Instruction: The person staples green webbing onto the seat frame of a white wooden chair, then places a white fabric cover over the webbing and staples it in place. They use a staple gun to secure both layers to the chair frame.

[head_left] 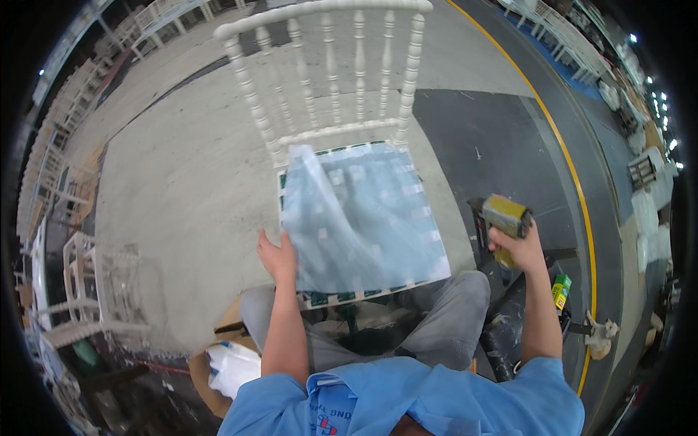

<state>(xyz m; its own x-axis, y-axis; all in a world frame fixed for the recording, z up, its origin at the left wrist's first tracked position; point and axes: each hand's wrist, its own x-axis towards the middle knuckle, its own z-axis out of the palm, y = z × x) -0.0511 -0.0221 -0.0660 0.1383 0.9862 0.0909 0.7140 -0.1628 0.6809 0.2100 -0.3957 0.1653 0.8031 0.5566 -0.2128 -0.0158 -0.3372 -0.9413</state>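
A white chair [331, 65] with turned back spindles stands before me, its seat at my knees. Over the seat lies a thin, pale bluish sheet [363, 232] with a raised fold running down its left half. Green and white webbing [342, 296] shows along the seat's edges. My left hand [278, 256] is beside the sheet's left edge, fingers apart and nothing visible in them. Off to the seat's right, my right hand [520, 247] grips a worn yellow staple gun [507, 216], held up clear of the chair. Its nose points left.
A cardboard box [207, 374] with white material sits at my left. Right of my knee are a black padded surface [509, 327] and a green-yellow small box [560, 291]. Another white chair [87, 291] stands left. A cat-like figure [602, 336] is on the floor at right.
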